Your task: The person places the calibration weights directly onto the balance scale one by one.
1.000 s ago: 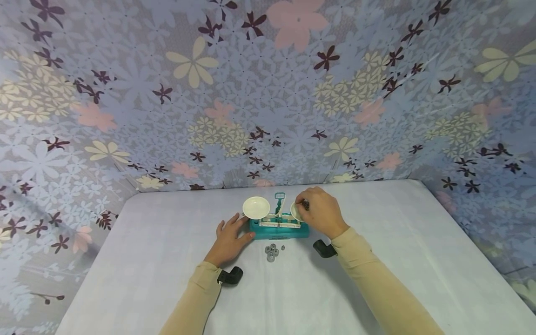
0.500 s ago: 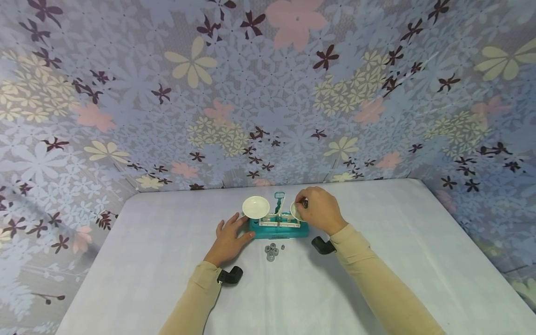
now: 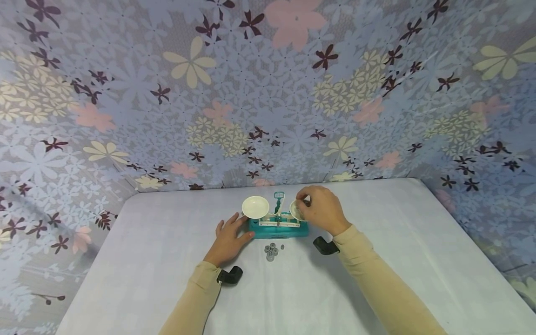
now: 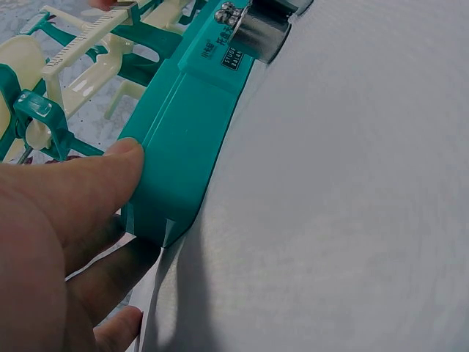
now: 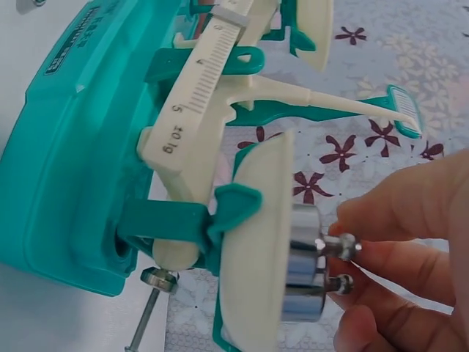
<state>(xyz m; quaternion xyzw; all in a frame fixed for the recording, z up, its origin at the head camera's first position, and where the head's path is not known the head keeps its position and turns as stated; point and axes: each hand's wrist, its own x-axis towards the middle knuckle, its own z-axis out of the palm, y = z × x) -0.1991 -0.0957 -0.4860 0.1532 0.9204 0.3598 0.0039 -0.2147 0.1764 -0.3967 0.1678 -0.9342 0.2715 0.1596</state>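
A teal balance scale with cream pans stands on the table. My left hand rests at the left end of its base. In the left wrist view the thumb lies on the base's edge, and the other fingers are at its end. My right hand is at the right pan. Two shiny knobbed metal weights sit in that pan in the right wrist view, and my curled fingers pinch at the knob of one. The left pan holds nothing.
Several metal weights stand grouped in front of the scale, with one small weight just to their right. A white cloth covers the table. Flower-patterned fabric rises behind it.
My right hand shifts very slightly to the right at the pan, its fingers staying by the weights. The left hand and the scale keep their places.
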